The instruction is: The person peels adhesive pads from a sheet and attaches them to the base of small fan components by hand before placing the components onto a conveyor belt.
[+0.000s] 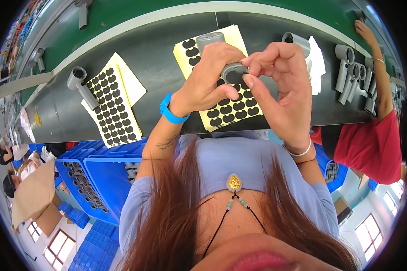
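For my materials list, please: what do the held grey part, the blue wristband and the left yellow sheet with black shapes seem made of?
Grey part: probably hard plastic, satin; smooth, moulded-looking rim.
Blue wristband: perhaps rubber or plastic, smooth; its even colour leaves this open.
Yellow sheet: likely paper, fairly matte; thin, with crisp corners.

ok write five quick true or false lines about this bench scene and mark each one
1. The blue wristband is on the same arm as the left hand. True.
2. The right hand lies flat, palm down. False: its thumb and finger are at the grey part with a dark oval end.
3. Nothing rests on the leftmost sheet of black stickers. False: a grey dryer-shaped housing lies partly across it.
4. The co-worker on the right wears a red top. True.
5. The large bins at left are yellow. False: they are blue.
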A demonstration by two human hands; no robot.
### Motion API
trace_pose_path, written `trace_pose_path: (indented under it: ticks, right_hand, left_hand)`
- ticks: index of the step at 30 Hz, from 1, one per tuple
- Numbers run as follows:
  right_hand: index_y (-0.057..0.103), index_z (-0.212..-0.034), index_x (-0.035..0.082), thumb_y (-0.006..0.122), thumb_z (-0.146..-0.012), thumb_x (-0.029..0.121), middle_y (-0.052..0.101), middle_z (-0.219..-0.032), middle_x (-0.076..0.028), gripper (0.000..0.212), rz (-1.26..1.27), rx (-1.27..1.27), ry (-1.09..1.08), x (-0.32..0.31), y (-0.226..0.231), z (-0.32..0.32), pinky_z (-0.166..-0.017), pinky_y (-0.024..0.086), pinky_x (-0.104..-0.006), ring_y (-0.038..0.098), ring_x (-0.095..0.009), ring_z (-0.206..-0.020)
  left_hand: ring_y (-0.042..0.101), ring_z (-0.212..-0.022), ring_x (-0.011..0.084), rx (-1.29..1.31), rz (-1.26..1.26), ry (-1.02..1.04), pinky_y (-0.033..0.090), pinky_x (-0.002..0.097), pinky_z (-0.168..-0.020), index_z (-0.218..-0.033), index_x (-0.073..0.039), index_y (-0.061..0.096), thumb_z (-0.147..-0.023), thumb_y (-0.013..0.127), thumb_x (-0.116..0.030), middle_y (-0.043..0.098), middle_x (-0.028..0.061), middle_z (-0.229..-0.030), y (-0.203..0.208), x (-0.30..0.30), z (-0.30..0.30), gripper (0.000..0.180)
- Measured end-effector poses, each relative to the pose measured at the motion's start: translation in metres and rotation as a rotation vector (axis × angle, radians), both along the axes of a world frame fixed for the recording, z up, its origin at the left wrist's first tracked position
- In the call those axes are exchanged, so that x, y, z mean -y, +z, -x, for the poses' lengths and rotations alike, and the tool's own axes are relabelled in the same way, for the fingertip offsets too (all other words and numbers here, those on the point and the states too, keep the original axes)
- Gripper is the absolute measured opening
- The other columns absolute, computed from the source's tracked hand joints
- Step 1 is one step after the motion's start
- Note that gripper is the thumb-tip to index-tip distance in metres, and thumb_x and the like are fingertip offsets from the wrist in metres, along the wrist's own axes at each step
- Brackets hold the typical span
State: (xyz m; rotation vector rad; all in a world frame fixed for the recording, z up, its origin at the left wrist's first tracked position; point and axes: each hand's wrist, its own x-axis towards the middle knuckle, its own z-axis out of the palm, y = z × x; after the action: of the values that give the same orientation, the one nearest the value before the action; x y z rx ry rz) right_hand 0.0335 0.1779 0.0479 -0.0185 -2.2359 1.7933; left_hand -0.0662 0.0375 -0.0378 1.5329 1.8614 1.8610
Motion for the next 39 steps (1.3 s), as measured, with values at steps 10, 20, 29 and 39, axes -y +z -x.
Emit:
trace_pose_path:
  ticks: [10,20,29,39]
  right_hand:
    - [0.044,-0.108,0.001,0.061,-0.082,-0.011,0.055,-0.089,-0.007,0.033,-0.014,0.032,-0.008,0.0019,0.0028,0.0009,-0.085,0.048,-0.0297,0.059,-0.018,-0.094]
    - [0.044,-0.108,0.001,0.061,-0.082,-0.011,0.055,-0.089,-0.007,0.033,-0.015,0.051,-0.018,0.0023,0.0039,0.0000,-0.084,0.049,-0.0293,0.059,-0.016,-0.093]
    - [0.045,-0.107,0.000,0.061,-0.081,-0.011,0.057,-0.090,-0.008,0.031,-0.055,0.051,-0.048,0.0034,0.0048,-0.0004,-0.082,0.049,-0.0276,0.059,-0.014,-0.090]
    - [0.047,-0.106,0.000,0.061,-0.080,-0.010,0.057,-0.090,-0.007,0.031,-0.121,0.046,-0.053,0.0021,0.0080,0.0000,-0.081,0.050,-0.0277,0.060,-0.014,-0.086]
  left_hand:
    - [0.054,-0.098,0.0290,0.023,0.019,-0.002,0.037,0.0401,-0.093,-0.113,-0.003,0.052,-0.084,0.053,-0.062,0.057,0.0109,-0.104,0.0020,0.0011,-0.0002,0.066]
    - [0.054,-0.095,0.0290,0.015,0.014,0.006,0.037,0.0401,-0.092,-0.112,-0.003,0.052,-0.085,0.053,-0.061,0.057,0.0107,-0.103,0.0040,-0.0002,-0.0017,0.065]
    - [0.054,-0.093,0.0289,0.005,0.018,0.015,0.038,0.0393,-0.090,-0.110,-0.002,0.053,-0.086,0.052,-0.061,0.056,0.0113,-0.102,0.0008,-0.0017,-0.0017,0.064]
    - [0.054,-0.093,0.0285,-0.002,0.020,0.009,0.038,0.0392,-0.090,-0.110,-0.003,0.053,-0.086,0.052,-0.061,0.056,0.0111,-0.102,0.0021,-0.0030,-0.0006,0.064]
